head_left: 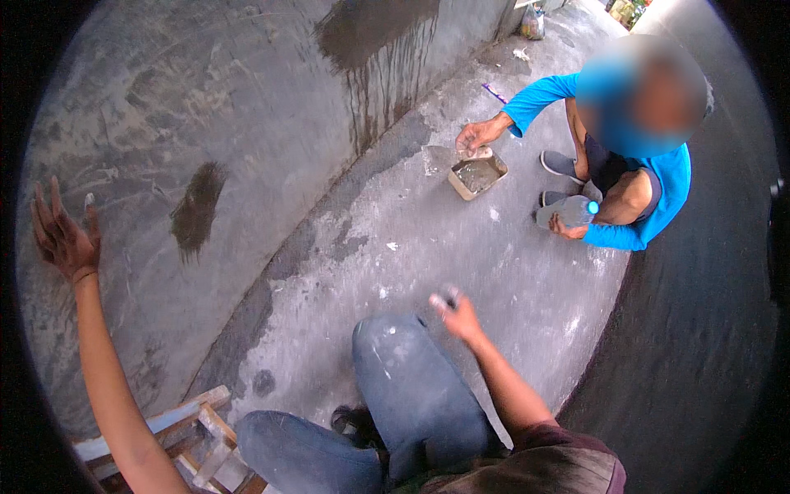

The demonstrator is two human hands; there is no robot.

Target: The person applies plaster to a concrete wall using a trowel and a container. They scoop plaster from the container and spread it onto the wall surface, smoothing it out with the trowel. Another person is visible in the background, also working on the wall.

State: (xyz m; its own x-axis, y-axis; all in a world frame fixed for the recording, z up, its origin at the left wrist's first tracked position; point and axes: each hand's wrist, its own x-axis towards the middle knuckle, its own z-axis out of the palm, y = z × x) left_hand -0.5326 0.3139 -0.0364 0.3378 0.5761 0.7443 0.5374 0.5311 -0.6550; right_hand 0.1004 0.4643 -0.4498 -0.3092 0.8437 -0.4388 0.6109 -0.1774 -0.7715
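Note:
My left hand [66, 235] is open, its fingers spread against the grey wall [271, 107] at the far left. A wristband circles that wrist, and one fingertip looks pale. Above my raised knee hovers my right hand [457, 317], its whitish fingertips blurred, so I cannot tell whether it holds anything. A dark damp patch [197, 207] marks the wall to the right of my left hand. A larger wet patch [374, 33] farther along has drips running down from it.
A crouching co-worker in blue sleeves [539, 99] reaches to a box-like container [471, 191] of grey paste and holds a blue-capped plastic bottle [568, 212]. A wooden frame [216, 397] stands at the lower left. A filled bag [532, 23] lies far off by the wall.

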